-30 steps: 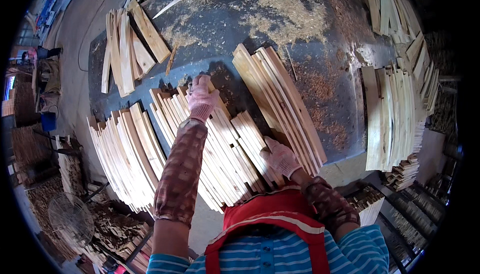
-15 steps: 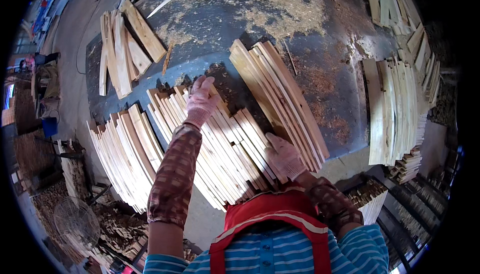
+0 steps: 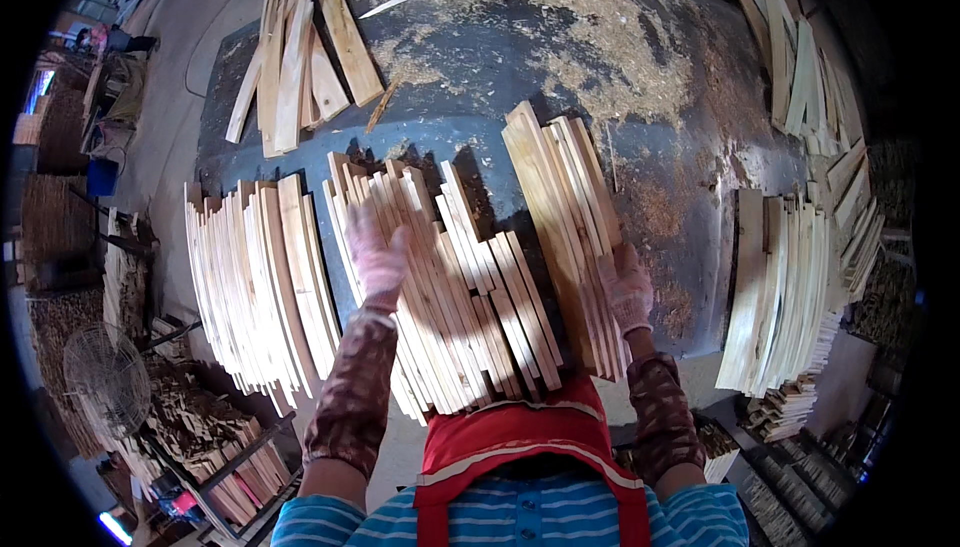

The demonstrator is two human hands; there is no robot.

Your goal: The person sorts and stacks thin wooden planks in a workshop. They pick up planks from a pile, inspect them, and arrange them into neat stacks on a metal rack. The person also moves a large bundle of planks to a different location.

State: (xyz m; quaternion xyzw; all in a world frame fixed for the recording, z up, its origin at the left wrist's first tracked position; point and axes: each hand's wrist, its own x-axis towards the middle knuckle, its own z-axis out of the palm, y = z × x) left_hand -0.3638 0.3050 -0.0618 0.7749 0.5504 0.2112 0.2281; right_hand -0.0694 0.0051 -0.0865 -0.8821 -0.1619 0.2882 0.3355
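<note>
My left hand (image 3: 376, 255), in a pale pinkish glove, lies over the middle bundle of light wooden strips (image 3: 435, 287), its fingers stretched out and thumb apart. Those strips lie side by side with uneven far ends. At the outer right edge of another group of longer wooden boards (image 3: 560, 217) is my right hand (image 3: 628, 292), also gloved. Its fingers curl against the rightmost boards, and its fingertips are partly hidden. A narrow dark gap separates these boards from the middle bundle. Patterned brown sleeves cover both forearms.
Another bundle of strips (image 3: 255, 287) lies at left, and a further one (image 3: 775, 287) at right. Loose boards (image 3: 295, 72) rest at the table's far left. Sawdust (image 3: 610, 42) covers much of the dark table (image 3: 470, 67). A round wire fan guard (image 3: 105, 377) stands at lower left.
My right hand has gone from the gap beside the middle bundle to the outer side of the right-hand boards. My left hand has drawn nearer, away from the strips' far ends. The view has shifted.
</note>
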